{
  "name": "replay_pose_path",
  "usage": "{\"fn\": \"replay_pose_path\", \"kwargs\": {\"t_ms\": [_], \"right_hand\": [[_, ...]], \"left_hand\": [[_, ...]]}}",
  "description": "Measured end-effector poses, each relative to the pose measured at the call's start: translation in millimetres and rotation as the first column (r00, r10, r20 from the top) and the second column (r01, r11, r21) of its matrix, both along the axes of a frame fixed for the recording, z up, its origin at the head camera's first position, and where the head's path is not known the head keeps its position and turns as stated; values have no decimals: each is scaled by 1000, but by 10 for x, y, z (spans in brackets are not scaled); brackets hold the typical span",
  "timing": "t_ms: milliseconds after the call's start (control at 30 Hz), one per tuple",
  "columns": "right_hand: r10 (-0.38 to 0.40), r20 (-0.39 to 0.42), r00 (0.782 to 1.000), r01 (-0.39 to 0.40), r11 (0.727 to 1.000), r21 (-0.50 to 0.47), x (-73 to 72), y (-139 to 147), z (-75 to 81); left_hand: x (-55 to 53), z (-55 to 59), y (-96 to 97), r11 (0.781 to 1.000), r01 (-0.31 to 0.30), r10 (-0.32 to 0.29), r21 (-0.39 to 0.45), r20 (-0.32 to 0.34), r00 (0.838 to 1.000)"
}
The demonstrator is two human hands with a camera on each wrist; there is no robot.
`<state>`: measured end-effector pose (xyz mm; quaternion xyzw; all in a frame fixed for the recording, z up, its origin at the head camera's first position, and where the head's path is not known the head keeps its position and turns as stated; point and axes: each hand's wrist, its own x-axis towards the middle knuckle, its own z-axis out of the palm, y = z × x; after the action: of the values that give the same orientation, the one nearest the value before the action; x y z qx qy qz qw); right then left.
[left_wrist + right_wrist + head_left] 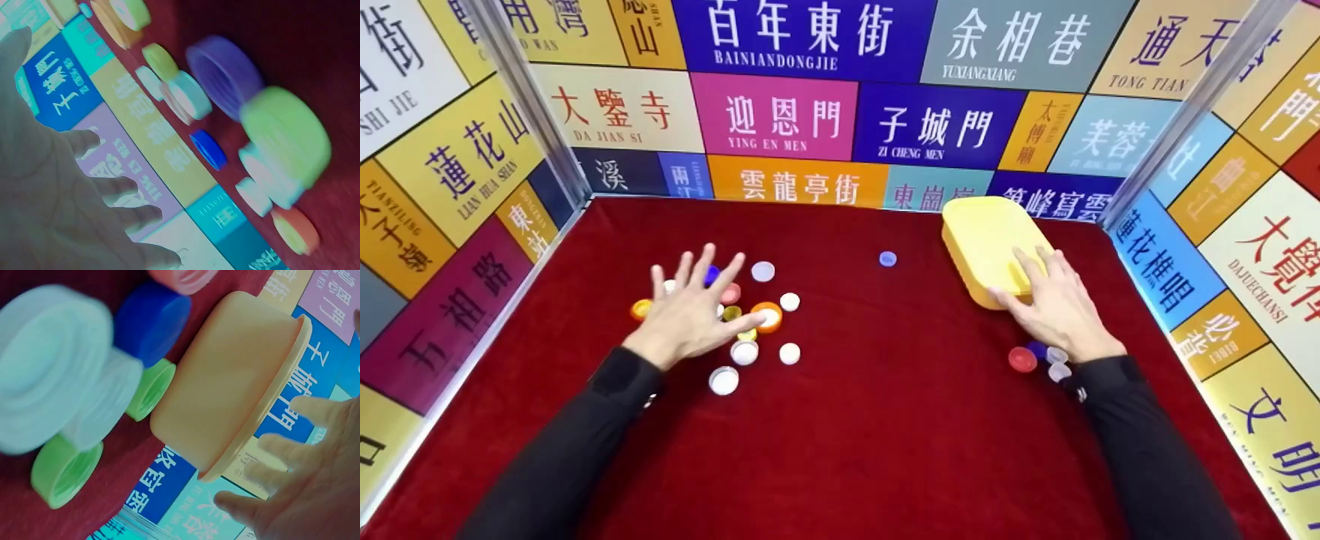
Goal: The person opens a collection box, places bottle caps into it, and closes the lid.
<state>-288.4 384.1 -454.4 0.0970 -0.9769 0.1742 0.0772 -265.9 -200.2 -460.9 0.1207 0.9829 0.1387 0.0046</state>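
Note:
Fingers spread, my left hand (686,315) hovers over a group of plastic bottle caps at the table's left. An orange cap with a white middle (767,318) shows by its thumb, and a blue cap (208,149) stands out in the left wrist view. My right hand (1061,311), fingers parted and fairly straight, overlaps the near right corner of a yellow plastic box (986,240). In the right wrist view its fingertips are close to the box's rim (264,405). Beside that wrist lie a red cap (1022,359) and several blue and clear ones.
A lone blue cap (888,259) lies toward the back middle of the red cloth (877,420). White caps (724,380) sit nearer the front left. Panels with printed signs (772,116) stand behind and at both sides, joined by metal posts (1177,112).

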Motion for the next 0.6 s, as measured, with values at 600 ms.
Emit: {"fn": "replay_pose_path", "kwargs": {"t_ms": [600], "right_hand": [[-251,6,968,248,952,-182,-315,95,-12]], "left_hand": [[-70,-20,923,983,120,-119,136,-13,993]]}}
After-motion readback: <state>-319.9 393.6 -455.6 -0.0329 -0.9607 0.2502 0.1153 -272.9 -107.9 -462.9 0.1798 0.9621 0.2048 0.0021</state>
